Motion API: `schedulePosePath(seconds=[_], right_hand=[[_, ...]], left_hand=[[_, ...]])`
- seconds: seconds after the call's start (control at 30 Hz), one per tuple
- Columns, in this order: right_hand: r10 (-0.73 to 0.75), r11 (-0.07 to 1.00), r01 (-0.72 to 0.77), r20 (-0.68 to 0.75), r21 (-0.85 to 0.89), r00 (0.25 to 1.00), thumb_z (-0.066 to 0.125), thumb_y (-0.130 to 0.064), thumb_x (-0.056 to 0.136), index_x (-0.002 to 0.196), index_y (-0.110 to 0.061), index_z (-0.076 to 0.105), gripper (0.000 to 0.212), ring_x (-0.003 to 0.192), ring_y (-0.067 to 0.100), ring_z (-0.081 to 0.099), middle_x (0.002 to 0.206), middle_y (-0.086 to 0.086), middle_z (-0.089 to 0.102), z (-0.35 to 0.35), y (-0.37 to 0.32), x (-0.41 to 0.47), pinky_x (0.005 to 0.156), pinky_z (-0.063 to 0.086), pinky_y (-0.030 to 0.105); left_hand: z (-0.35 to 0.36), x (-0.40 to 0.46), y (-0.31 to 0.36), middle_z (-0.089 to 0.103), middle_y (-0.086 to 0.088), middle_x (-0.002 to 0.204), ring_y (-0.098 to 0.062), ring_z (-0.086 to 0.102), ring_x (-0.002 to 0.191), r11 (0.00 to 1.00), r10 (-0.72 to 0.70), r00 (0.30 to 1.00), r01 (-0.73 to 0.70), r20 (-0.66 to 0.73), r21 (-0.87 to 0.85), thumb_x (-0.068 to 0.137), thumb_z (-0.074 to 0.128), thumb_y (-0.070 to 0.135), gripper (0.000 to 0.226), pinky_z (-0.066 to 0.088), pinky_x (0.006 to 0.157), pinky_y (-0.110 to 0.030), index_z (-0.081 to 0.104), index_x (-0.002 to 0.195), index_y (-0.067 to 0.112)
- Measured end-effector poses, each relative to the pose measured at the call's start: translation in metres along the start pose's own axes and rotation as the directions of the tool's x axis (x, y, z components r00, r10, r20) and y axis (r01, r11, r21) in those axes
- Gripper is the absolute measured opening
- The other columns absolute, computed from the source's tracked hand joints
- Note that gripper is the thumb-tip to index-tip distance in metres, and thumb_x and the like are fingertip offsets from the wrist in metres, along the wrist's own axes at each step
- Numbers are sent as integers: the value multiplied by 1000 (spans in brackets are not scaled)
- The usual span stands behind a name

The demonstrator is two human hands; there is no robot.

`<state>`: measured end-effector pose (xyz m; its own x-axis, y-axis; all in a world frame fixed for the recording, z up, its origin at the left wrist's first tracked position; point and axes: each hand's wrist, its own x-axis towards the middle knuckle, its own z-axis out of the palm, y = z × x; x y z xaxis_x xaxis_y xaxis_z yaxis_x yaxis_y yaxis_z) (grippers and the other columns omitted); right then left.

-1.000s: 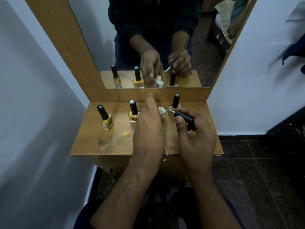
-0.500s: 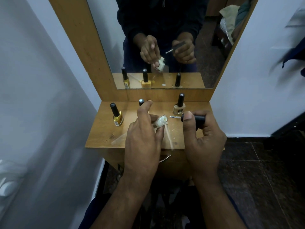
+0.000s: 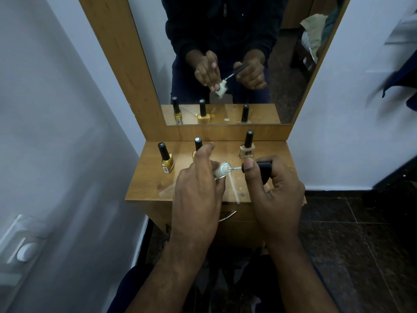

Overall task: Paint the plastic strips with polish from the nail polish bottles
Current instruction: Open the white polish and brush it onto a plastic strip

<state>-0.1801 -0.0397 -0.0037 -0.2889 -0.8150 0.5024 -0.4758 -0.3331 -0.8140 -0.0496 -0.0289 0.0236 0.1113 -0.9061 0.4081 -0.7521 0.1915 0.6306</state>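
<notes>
Two hands above the desk (image 3: 146,188): left hand (image 3: 198,195) fingers curl round the tilted white polish bottle (image 3: 222,170); right hand (image 3: 275,195) pinches the brush cap (image 3: 257,169), bristles at its mouth. Clear plastic strips (image 3: 234,190) lie beneath; three capped bottles (image 3: 247,145) behind.

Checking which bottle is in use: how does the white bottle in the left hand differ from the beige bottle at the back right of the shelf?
The white bottle is uncapped, its mouth meeting the brush; the beige bottle wears its black cap. The white bottle is tilted and gripped by the left hand; the beige bottle stands upright on the shelf, untouched. Both are small nail polish bottles.
</notes>
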Motion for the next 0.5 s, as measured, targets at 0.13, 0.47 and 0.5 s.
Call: schedulePosePath(seconds=[0.13,0.47,0.5], right_hand=[[-30,1000,30,38,-2,999,57,-48,99,89,-16,69,35,74,16,60,76,-9,63,1,2,1,72,51,52],[-30,999,35,127,-31,991,55,-50,99,94,-20,68,33,78,13,58,80,-12,61,3,9,0,72,51,52],[-38,999,42,147,-25,988,56,-48,99,95,-20,67,30,79,13,58,81,-13,61,3,9,0,72,51,52]], left_hand=[[0,1,1,71,-2,119,-23,66,111,999,44,999,-44,-6,30,88,78,13,77,59,85,-43,25,138,35],[1,-1,0,74,-3,109,-22,69,101,993,106,994,-104,-27,59,81,83,5,79,59,85,-48,32,138,25],[2,0,0,74,-3,109,-22,69,101,993,112,993,-110,-30,52,82,82,5,78,59,85,-47,32,138,25]])
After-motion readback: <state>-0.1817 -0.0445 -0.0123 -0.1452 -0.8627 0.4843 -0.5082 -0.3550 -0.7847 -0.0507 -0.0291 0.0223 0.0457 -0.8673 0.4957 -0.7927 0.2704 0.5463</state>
